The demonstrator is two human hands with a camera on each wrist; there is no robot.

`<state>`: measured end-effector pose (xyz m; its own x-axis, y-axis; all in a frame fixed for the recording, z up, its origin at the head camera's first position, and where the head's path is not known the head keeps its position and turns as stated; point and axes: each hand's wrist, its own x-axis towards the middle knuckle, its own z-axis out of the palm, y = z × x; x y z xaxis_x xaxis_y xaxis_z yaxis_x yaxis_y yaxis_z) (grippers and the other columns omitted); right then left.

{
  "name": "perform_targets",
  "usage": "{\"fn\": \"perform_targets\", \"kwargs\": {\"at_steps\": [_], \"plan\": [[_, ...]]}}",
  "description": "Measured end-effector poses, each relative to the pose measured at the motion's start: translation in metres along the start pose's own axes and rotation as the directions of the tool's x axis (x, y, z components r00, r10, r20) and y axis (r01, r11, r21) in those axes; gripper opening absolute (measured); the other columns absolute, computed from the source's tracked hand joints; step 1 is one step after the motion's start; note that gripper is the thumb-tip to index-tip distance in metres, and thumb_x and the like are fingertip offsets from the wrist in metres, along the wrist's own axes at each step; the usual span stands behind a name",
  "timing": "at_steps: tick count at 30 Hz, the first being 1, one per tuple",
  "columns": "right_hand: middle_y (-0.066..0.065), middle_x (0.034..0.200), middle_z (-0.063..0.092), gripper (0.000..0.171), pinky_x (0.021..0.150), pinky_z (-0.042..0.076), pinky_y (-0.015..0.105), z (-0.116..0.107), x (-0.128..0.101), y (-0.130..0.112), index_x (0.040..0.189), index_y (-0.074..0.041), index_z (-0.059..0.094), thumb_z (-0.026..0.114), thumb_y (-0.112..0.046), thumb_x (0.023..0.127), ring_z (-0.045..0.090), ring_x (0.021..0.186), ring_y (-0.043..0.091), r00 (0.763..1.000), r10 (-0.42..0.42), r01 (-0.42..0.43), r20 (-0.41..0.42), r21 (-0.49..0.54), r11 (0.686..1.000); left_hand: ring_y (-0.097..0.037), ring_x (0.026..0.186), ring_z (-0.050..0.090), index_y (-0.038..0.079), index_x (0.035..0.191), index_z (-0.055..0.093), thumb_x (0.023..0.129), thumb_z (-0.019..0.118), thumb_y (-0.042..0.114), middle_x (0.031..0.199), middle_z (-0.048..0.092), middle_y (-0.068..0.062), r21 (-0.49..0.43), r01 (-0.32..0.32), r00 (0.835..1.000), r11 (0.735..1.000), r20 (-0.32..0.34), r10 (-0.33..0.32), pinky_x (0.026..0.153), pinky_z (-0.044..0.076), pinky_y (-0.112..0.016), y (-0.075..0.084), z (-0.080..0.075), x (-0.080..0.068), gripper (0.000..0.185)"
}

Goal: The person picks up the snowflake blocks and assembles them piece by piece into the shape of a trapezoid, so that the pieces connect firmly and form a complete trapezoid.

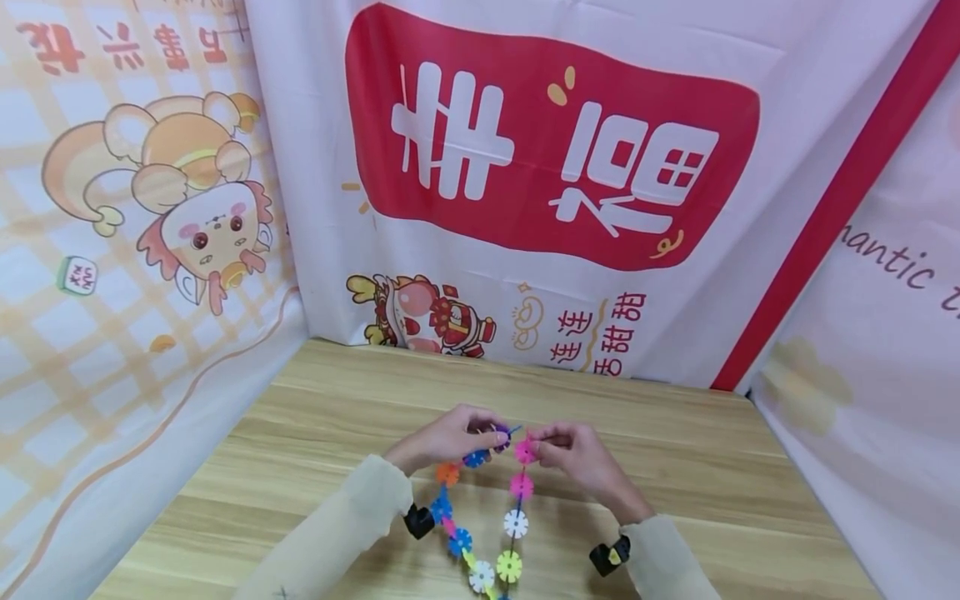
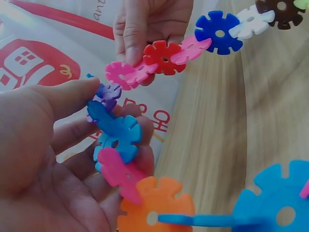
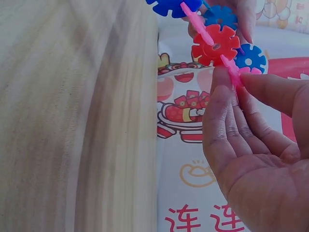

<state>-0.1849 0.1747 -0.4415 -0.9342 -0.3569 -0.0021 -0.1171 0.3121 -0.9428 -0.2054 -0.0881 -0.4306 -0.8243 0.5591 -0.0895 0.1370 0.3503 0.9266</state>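
Note:
A chain of interlocking snowflake discs hangs in a loop between both hands. My left hand [image 1: 463, 432] pinches one end between thumb and fingers, at a purple disc [image 2: 112, 96]. Below it in the left wrist view run blue discs, a pink one and an orange disc [image 2: 157, 208]. My right hand [image 1: 583, 457] pinches a pink disc [image 3: 233, 72] at the other end, beside a red disc [image 3: 216, 46]. The two ends are close together, with a small gap between them in the head view. Lower down hang a white disc [image 1: 516, 523] and a yellow-green disc [image 1: 509, 567].
A wood-grain table [image 1: 675, 500] lies under the hands. Printed cloths hang around it: a back one with a red panel [image 1: 540, 142], a checked left one [image 1: 45, 350] and a right one [image 1: 885, 350]. Black wrist cameras [image 1: 609, 557] sit on both wrists.

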Motion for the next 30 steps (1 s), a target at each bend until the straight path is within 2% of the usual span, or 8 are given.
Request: {"fn": "perform_targets", "kwargs": {"at_steps": [5,9,12,15,20,27,30], "plan": [[0.013,0.109,0.08,0.027,0.091,0.064,0.046,-0.001,0.004,-0.006,0.121,-0.002,0.074,0.074,-0.02,0.1,0.077,0.097,0.022,1.0,-0.008,0.008,-0.018,-0.007,1.0,-0.025,0.096,0.073,0.013,0.134,0.07,0.105,0.066,0.036,0.109,0.073,-0.007,-0.052,-0.025,0.998,0.998,-0.053,0.022,0.082,0.063,-0.034,-0.004,0.003,-0.001,0.037],[0.012,0.108,0.081,0.036,0.093,0.063,0.046,-0.001,0.006,-0.012,0.121,-0.004,0.075,0.079,-0.03,0.097,0.077,0.098,0.022,1.0,-0.019,0.019,-0.011,-0.018,1.0,-0.021,0.095,0.074,0.012,0.135,0.069,0.104,0.068,0.035,0.109,0.073,-0.006,-0.092,-0.058,0.994,0.994,-0.095,0.05,0.079,0.064,-0.034,-0.007,0.006,-0.003,0.039],[0.011,0.107,0.081,0.04,0.095,0.063,0.045,0.0,0.006,-0.018,0.121,-0.005,0.075,0.081,-0.034,0.094,0.077,0.099,0.022,0.999,-0.031,0.031,0.004,-0.006,0.999,-0.019,0.098,0.075,0.015,0.136,0.068,0.104,0.069,0.036,0.113,0.074,-0.006,-0.118,-0.084,0.991,0.989,-0.11,0.071,0.082,0.064,-0.034,-0.007,0.008,-0.005,0.039],[0.012,0.107,0.081,0.038,0.095,0.063,0.04,0.0,0.007,-0.022,0.121,-0.006,0.076,0.082,-0.032,0.093,0.078,0.099,0.022,0.998,-0.056,0.056,0.012,0.005,0.998,-0.02,0.101,0.075,0.016,0.137,0.067,0.104,0.069,0.036,0.117,0.073,-0.006,-0.133,-0.111,0.989,0.985,-0.116,0.096,0.087,0.064,-0.034,-0.008,0.008,-0.007,0.039],[0.014,0.109,0.08,0.038,0.085,0.064,0.028,-0.001,0.008,-0.025,0.12,-0.006,0.076,0.086,-0.028,0.09,0.078,0.095,0.02,0.997,-0.079,0.079,0.002,-0.009,0.997,-0.021,0.103,0.074,0.015,0.136,0.067,0.104,0.069,0.033,0.118,0.073,-0.007,-0.146,-0.141,0.984,0.979,-0.129,0.123,0.094,0.063,-0.036,-0.008,0.009,-0.011,0.037],[0.016,0.109,0.079,0.042,0.081,0.064,0.027,-0.002,0.007,-0.027,0.124,0.0,0.073,0.086,-0.02,0.09,0.076,0.093,0.02,0.996,-0.077,0.076,0.039,0.022,0.997,-0.02,0.105,0.074,0.009,0.138,0.065,0.104,0.07,0.032,0.118,0.074,-0.007,-0.168,-0.13,0.986,0.977,-0.122,0.11,0.104,0.058,-0.052,-0.01,0.011,-0.013,0.042],[0.018,0.11,0.078,0.04,0.08,0.064,0.026,-0.004,0.007,-0.027,0.125,0.001,0.072,0.084,-0.017,0.092,0.076,0.093,0.019,0.994,-0.093,0.093,0.05,0.011,0.996,-0.021,0.106,0.074,0.008,0.138,0.065,0.104,0.069,0.03,0.118,0.075,-0.007,-0.174,-0.135,0.986,0.975,-0.118,0.115,0.106,0.057,-0.053,-0.01,0.011,-0.013,0.041]]}}
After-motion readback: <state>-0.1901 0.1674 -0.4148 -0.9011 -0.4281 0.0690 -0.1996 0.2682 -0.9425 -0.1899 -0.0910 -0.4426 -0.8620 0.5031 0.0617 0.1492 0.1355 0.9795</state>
